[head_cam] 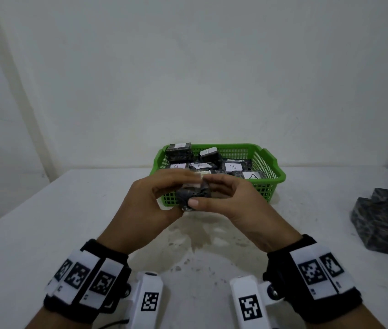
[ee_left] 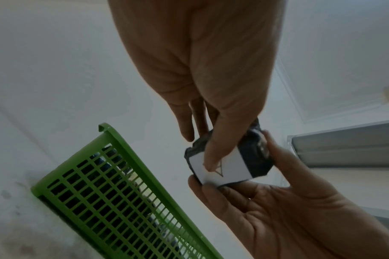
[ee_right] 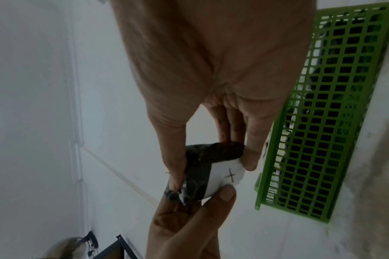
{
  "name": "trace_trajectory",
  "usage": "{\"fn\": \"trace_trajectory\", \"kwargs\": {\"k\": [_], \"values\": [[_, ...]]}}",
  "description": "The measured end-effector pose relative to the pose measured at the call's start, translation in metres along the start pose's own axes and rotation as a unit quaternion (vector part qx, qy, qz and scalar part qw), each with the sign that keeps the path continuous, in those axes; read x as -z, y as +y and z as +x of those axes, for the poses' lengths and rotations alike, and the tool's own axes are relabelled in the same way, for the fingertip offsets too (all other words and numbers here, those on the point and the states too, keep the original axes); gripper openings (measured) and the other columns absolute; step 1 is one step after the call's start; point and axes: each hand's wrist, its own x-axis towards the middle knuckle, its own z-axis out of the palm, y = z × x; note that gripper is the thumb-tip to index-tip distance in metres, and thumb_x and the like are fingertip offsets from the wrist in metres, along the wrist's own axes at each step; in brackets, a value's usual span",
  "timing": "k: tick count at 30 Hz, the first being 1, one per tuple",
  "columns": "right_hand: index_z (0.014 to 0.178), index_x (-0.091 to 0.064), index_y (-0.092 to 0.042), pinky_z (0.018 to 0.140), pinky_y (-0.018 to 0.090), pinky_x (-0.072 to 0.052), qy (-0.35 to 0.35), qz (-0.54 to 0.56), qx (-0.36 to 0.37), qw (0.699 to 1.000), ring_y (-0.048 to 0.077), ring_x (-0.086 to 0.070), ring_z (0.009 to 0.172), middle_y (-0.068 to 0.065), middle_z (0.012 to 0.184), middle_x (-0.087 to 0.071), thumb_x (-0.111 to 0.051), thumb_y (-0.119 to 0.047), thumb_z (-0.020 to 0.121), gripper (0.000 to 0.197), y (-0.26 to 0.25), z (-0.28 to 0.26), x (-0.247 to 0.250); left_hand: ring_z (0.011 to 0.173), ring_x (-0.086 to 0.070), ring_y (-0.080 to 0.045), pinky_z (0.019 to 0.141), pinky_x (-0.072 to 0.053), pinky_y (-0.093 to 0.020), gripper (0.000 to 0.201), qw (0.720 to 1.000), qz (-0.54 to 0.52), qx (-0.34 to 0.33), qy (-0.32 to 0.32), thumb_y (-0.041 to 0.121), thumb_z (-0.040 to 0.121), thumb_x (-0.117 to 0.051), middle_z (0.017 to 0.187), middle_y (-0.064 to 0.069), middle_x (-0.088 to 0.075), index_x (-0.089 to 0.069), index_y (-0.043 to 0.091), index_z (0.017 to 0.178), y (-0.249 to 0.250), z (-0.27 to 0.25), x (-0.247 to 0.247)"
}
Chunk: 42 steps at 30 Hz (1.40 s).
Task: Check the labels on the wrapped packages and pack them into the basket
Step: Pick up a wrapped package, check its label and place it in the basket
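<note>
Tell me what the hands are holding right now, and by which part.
Both hands hold one black wrapped package above the table, in front of the green basket. The left hand and right hand pinch its opposite ends, thumbs at its white label.

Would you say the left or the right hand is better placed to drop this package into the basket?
Right, probably. Both the left hand and the right hand pinch the package before the green basket, whose open space lies toward the right side.

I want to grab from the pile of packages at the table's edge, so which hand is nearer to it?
Right. The right hand is on the pile's side; the left hand is farther, beyond it.
</note>
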Motion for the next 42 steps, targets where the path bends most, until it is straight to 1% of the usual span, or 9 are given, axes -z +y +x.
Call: {"fn": "trace_trajectory", "kwargs": {"k": [2, 6, 12, 17, 24, 29, 36, 39, 42], "values": [[0.128, -0.066, -0.023, 0.106, 0.037, -0.056, 0.007, -0.014, 0.044, 0.999, 0.008, -0.07, 0.118, -0.005, 0.126, -0.074, -0.098, -0.013, 0.063, 0.073, -0.001, 0.0, 0.004, 0.129, -0.056, -0.008, 0.098, -0.055, -0.032, 0.061, 0.995, -0.067, 0.074, 0.012, -0.018, 0.082, -0.057, 0.132, 0.008, -0.063, -0.061, 0.019, 0.13, -0.002, 0.002, 0.002], [0.133, -0.061, -0.029, 0.107, 0.037, -0.056, -0.023, -0.048, 0.105, 0.993, 0.004, -0.061, 0.129, -0.013, 0.135, -0.066, -0.095, 0.0, 0.065, 0.081, 0.0, -0.002, 0.002, 0.111, -0.07, -0.019, 0.084, -0.06, -0.035, 0.039, 0.951, -0.237, 0.199, -0.012, 0.026, 0.094, -0.065, 0.122, -0.002, -0.072, -0.061, 0.017, 0.131, 0.005, 0.005, 0.001], [0.143, -0.051, -0.047, 0.106, 0.04, -0.056, -0.072, -0.058, 0.041, 0.995, 0.011, -0.061, 0.131, -0.015, 0.148, -0.055, -0.098, -0.026, 0.061, 0.096, -0.002, -0.005, 0.003, 0.105, -0.073, -0.018, 0.09, -0.06, -0.041, 0.05, 0.974, -0.156, 0.164, 0.021, 0.007, 0.079, -0.081, 0.115, 0.002, -0.074, -0.065, 0.022, 0.125, 0.001, 0.004, 0.001], [0.124, -0.072, -0.012, 0.094, 0.051, -0.061, -0.046, 0.058, -0.04, 0.996, 0.04, -0.076, 0.102, 0.014, 0.117, -0.077, -0.07, -0.051, 0.08, 0.059, -0.009, -0.005, -0.003, 0.1, -0.073, -0.02, 0.088, -0.06, -0.041, 0.05, 0.988, -0.119, 0.099, -0.003, 0.0, 0.071, -0.086, 0.106, 0.002, -0.075, -0.071, 0.023, 0.112, 0.005, 0.001, -0.002], [0.117, -0.076, -0.005, 0.1, 0.047, -0.059, -0.066, 0.07, -0.022, 0.995, 0.033, -0.075, 0.11, 0.015, 0.113, -0.079, -0.077, -0.036, 0.076, 0.051, -0.007, -0.003, 0.001, 0.102, -0.072, -0.022, 0.088, -0.059, -0.04, 0.044, 0.993, -0.108, 0.047, 0.008, -0.001, 0.072, -0.086, 0.107, 0.002, -0.075, -0.074, 0.021, 0.108, 0.009, 0.0, -0.003], [0.116, -0.078, -0.004, 0.107, 0.053, -0.054, -0.074, 0.088, -0.022, 0.993, 0.043, -0.069, 0.117, 0.02, 0.116, -0.077, -0.086, -0.029, 0.078, 0.046, -0.003, -0.002, 0.004, 0.106, -0.071, -0.021, 0.092, -0.058, -0.04, 0.043, 0.995, -0.098, 0.027, 0.014, -0.005, 0.073, -0.084, 0.109, 0.001, -0.075, -0.074, 0.017, 0.108, 0.006, 0.001, 0.0], [0.113, -0.079, -0.015, 0.107, 0.051, -0.053, -0.068, 0.072, 0.0, 0.995, 0.027, -0.074, 0.113, 0.01, 0.116, -0.079, -0.09, -0.016, 0.073, 0.041, -0.002, -0.002, 0.006, 0.106, -0.071, -0.02, 0.095, -0.056, -0.033, 0.032, 0.995, -0.096, -0.007, 0.016, 0.001, 0.075, -0.083, 0.105, 0.001, -0.076, -0.074, 0.011, 0.104, 0.01, 0.0, -0.002], [0.122, -0.075, -0.02, 0.105, 0.047, -0.054, -0.07, 0.06, 0.008, 0.996, 0.023, -0.073, 0.117, 0.005, 0.124, -0.076, -0.093, -0.023, 0.068, 0.057, -0.001, -0.001, 0.007, 0.106, -0.071, -0.024, 0.095, -0.055, -0.037, 0.028, 0.993, -0.112, -0.02, 0.018, -0.001, 0.077, -0.081, 0.105, -0.002, -0.076, -0.073, 0.009, 0.101, 0.01, 0.0, -0.001], [0.128, -0.071, -0.014, 0.097, 0.044, -0.061, -0.113, 0.103, -0.038, 0.988, 0.036, -0.073, 0.114, 0.012, 0.124, -0.076, -0.084, -0.033, 0.08, 0.053, -0.008, -0.005, 0.005, 0.107, -0.07, -0.026, 0.095, -0.055, -0.038, 0.03, 0.992, -0.123, -0.019, 0.02, -0.01, 0.077, -0.079, 0.105, -0.004, -0.075, -0.073, 0.01, 0.099, 0.006, 0.0, 0.0]]}}
